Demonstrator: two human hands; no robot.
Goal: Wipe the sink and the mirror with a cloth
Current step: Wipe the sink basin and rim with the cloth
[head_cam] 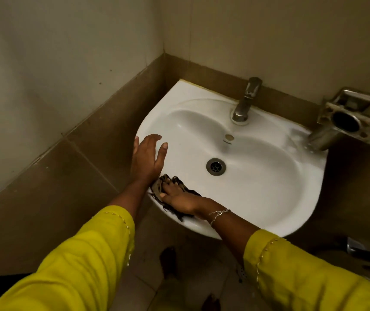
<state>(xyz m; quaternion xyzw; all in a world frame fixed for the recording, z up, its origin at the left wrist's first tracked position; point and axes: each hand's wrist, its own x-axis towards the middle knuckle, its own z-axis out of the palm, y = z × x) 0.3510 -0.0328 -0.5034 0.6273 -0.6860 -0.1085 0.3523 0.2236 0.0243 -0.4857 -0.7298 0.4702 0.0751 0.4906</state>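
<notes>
Both hands on the white basin (269, 198) front-left rim. Left hand (148, 157) flat, fingers spread, holding nothing. Right hand (179, 197) fingers curled down, pressing a dark frayed cloth (168, 182) on the rim. Tiled corner, chrome tap (245, 102). Mirror out of frame.

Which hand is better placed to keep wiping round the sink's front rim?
The right hand. It already presses the dark cloth onto the front-left rim of the sink. The left hand rests open on the left rim, holding nothing, seemingly just bracing.
</notes>
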